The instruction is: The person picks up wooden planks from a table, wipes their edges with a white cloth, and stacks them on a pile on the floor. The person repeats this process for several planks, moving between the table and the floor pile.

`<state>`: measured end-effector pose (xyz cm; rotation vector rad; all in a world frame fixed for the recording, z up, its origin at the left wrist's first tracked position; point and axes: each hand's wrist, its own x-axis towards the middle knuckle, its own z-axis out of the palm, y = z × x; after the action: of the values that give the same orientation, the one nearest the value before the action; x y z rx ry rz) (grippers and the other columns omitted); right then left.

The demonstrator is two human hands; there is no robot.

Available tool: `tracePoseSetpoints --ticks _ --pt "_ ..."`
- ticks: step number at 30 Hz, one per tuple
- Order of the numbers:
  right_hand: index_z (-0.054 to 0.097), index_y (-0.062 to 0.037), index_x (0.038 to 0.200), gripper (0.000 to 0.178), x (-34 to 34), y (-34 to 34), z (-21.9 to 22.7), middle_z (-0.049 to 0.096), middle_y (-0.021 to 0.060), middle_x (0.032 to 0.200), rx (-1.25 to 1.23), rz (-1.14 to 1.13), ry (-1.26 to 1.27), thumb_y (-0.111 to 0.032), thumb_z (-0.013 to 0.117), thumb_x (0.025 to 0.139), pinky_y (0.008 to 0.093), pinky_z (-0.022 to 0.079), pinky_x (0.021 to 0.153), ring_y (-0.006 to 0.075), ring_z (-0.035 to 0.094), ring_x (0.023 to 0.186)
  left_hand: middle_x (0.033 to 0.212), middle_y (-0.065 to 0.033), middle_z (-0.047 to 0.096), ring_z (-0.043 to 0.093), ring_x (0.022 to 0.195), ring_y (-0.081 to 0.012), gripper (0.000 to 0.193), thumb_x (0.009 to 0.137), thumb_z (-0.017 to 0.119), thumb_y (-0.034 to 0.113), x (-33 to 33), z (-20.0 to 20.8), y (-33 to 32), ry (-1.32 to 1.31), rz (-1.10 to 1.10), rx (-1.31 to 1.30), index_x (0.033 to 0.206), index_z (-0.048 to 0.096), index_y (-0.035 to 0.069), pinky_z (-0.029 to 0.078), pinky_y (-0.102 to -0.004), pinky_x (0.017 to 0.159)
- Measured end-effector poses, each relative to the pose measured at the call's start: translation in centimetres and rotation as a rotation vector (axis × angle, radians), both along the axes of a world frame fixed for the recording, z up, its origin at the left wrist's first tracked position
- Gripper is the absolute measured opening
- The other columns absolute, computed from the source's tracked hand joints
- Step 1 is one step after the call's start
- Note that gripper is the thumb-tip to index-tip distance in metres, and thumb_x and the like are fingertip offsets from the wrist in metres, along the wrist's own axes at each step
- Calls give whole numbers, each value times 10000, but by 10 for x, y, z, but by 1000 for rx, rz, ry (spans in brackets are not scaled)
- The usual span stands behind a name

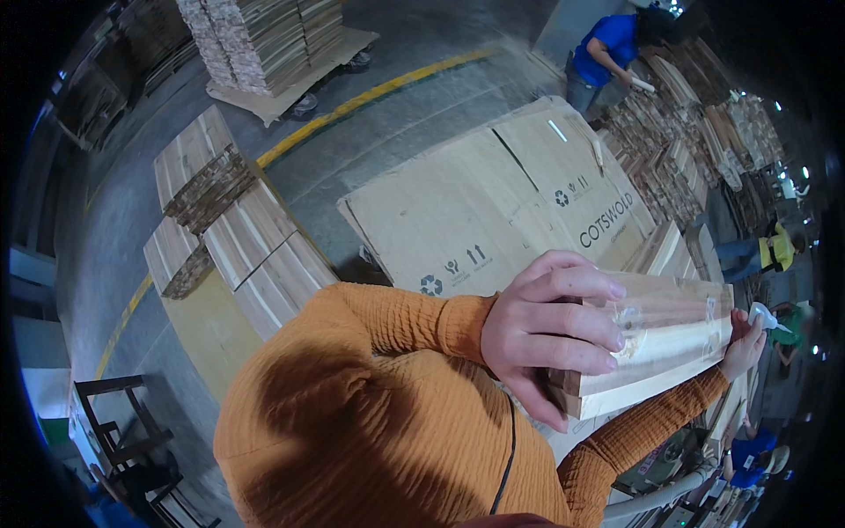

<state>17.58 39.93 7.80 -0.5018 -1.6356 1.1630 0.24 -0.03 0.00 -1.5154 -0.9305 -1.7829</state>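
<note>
My left hand is closed over the near end of a stack of pale wooden boards, fingers across the top and thumb beneath the end. The stack reaches away to the right, its edges toward me. At its far end is my right hand, closed, with a small white pointed thing like a bottle nozzle at its fingers. How much of that white thing lies in the palm is hidden. The right fingers are beside or touching the boards; I cannot tell which.
Flattened cardboard lies beyond my hands. Stacked boards stand at left, and a taller pile rests on a pallet behind. A person in blue handles wood at the back right near more piles. A yellow line crosses the floor.
</note>
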Motion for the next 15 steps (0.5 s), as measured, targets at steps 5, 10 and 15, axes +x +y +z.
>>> tracePoseSetpoints --ticks 5,10,15 --pt "470 39 971 247 3 2 -2 615 152 774 2 -9 3 -188 535 898 372 547 731 261 639 736 1011 -55 588 509 1027 -336 555 654 667 560 -1 1 -1 -3 -13 -9 966 618 103 362 -470 812" --pt "469 35 962 251 2 -1 -1 616 153 771 2 -37 3 -196 540 896 360 550 725 255 640 725 1006 -58 600 511 1017 -332 537 677 651 559 -1 1 -1 -2 -11 -4 957 625 102 367 -471 800" --pt "471 38 970 237 5 -4 1 621 161 776 11 -23 -5 -181 530 902 353 551 721 254 642 728 992 -65 627 517 995 -325 516 720 616 568 4 1 0 -19 2 21 930 647 98 383 -472 782"
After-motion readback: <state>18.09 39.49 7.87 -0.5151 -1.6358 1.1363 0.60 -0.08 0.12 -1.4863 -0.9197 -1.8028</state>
